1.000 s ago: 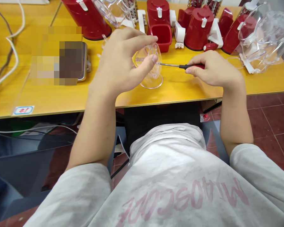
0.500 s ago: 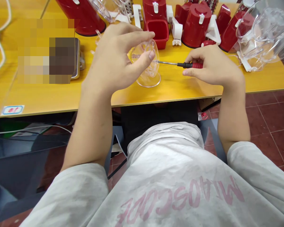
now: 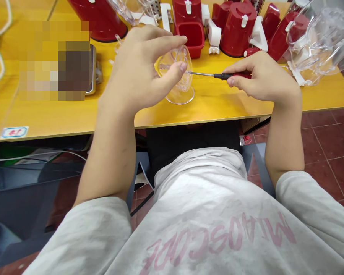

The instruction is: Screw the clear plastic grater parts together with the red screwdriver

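My left hand is curled round a clear plastic part with a round rim, and its thumb and forefinger press on the near side. Part of that piece is hidden behind the hand. In my right hand is a screwdriver with a black and red handle, held level between thumb and fingers. Its metal shaft points left, and the tip meets the clear part. A round transparent rim rests on the table just below; whether it belongs to the held part I cannot tell.
Along the back of the yellow table stand red housings, a red open box and white brackets. Clear plastic containers are at the right. Behind my right hand lies another red handle. A blurred-out patch covers the left.
My right hand has shifted slightly right and changed its grip on the screwdriver handle, fingers now straighter over it. The left hand and clear part stay nearly in place.
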